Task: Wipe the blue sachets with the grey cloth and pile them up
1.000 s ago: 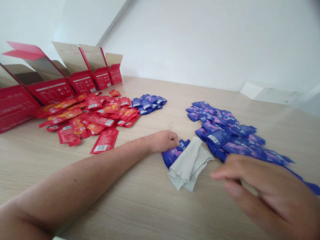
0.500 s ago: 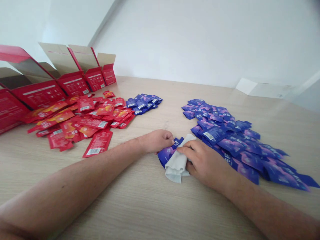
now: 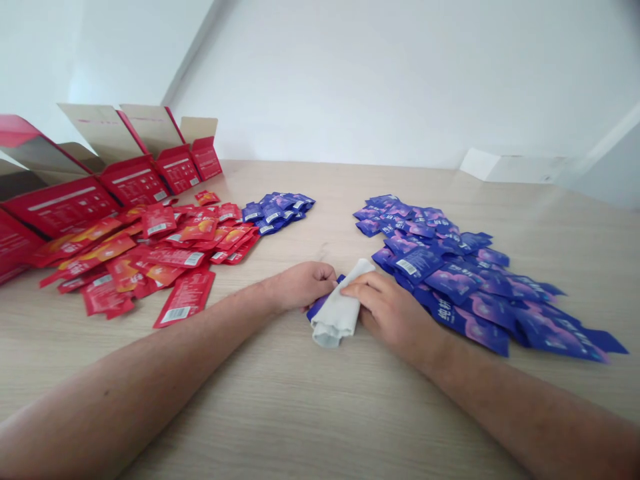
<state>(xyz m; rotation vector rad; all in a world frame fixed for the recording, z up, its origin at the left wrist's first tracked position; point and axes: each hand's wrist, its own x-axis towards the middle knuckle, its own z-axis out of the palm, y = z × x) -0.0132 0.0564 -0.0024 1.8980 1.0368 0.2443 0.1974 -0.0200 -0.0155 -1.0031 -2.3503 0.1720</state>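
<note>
My left hand (image 3: 303, 285) is curled closed on the edge of a blue sachet (image 3: 320, 304) lying on the wooden table (image 3: 320, 400). A folded pale grey cloth (image 3: 336, 313) covers most of that sachet. My right hand (image 3: 395, 310) grips the cloth and presses it down on the sachet, fingers bent over its right side. Both hands touch near the table's middle. A large heap of blue sachets (image 3: 465, 280) lies just to the right of my right hand.
A spread of red sachets (image 3: 145, 250) lies at the left, with a small pile of blue sachets (image 3: 277, 210) beside it. Several open red cartons (image 3: 125, 177) stand along the far left. A white box (image 3: 510, 167) sits at the back right by the wall.
My right hand came in from the lower right, took hold of the cloth and drew it left over the blue sachet. My left hand stayed on the sachet.
</note>
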